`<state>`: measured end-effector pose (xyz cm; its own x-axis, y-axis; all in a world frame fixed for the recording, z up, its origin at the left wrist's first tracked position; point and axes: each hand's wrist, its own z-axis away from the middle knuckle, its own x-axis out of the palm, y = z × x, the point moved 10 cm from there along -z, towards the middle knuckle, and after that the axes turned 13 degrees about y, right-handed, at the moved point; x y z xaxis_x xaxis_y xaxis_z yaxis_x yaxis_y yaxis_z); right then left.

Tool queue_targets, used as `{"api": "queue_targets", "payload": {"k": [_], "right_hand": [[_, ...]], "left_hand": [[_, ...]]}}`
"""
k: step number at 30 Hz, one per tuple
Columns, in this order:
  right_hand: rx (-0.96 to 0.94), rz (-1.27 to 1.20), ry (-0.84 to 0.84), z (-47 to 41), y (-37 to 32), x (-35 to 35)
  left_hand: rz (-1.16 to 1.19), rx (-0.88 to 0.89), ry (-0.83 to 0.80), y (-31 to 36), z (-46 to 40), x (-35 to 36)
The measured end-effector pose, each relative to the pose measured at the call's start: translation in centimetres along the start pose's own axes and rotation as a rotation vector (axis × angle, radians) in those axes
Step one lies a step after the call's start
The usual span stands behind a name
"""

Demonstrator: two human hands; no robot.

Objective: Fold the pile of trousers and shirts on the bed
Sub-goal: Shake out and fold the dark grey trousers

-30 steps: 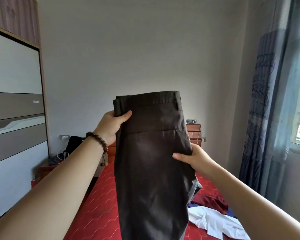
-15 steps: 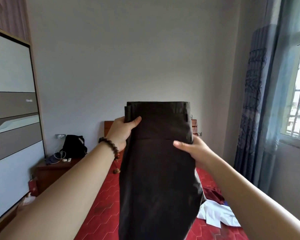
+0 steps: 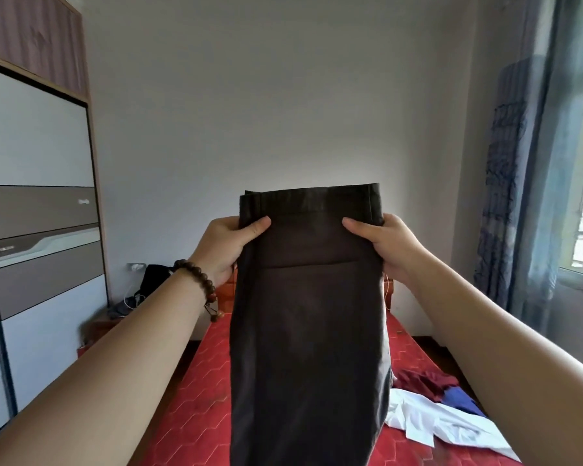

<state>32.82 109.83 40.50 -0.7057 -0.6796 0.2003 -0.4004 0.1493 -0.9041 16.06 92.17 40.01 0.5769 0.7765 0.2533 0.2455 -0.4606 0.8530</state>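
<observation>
we hold a pair of dark brown woven trousers [image 3: 308, 331] up in front of us, waistband on top, the legs hanging straight down past the lower edge of view. our left hand [image 3: 226, 245] pinches the waistband's 9 o'clock edge, thumb on the near face and fingers hidden behind the cloth. our right hand [image 3: 389, 245] pinches the 3 o'clock edge the same way. a brown wooden bead bracelet [image 3: 199, 280] sits on the left wrist. below the trousers lies the bed with its red hexagon-patterned cover [image 3: 196, 398]. at 4 o'clock from the trousers, a crumpled white shirt [image 3: 445, 423] lies on the bed, with a dark red garment [image 3: 424, 380] and a blue garment [image 3: 460, 400] touching it.
</observation>
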Motion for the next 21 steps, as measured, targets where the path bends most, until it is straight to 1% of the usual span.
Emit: {"api": "queue_targets", "payload": {"k": [3,6,10,12,14,16,17,19,21], "right_hand": [[0.024,-0.011,0.001,2.1,-0.9,-1.1],[0.003,-0.03,-0.016,4.4,-2.3,-2.1],[-0.1,0.042,-0.017,8.3,-4.1,-4.9],[-0.158,0.107,0.01,10.4,-4.7,-6.5],[-0.198,0.155,0.028,12.4,-5.3,-7.7],[-0.238,0.19,0.07,14.0,-6.2,-8.6],[-0.272,0.214,0.101,14.7,-7.0,-8.9],[-0.377,0.265,0.171,16.2,-9.0,-9.4],[-0.51,0.325,0.244,17.8,-11.1,-9.7]], "left_hand": [[0.04,0.048,-0.023,2.3,2.2,0.9],[0.066,0.078,0.011,4.2,4.7,1.7],[0.07,0.104,0.087,5.1,9.2,2.3],[0.017,0.127,0.13,5.4,11.8,2.6],[-0.162,0.245,0.206,6.9,14.4,2.6],[-0.373,0.425,0.268,9.4,17.0,3.0],[-0.438,0.509,0.295,10.7,18.2,3.4],[-0.512,0.65,0.36,12.9,20.4,4.1],[-0.556,0.737,0.417,14.2,22.1,4.2]]}}
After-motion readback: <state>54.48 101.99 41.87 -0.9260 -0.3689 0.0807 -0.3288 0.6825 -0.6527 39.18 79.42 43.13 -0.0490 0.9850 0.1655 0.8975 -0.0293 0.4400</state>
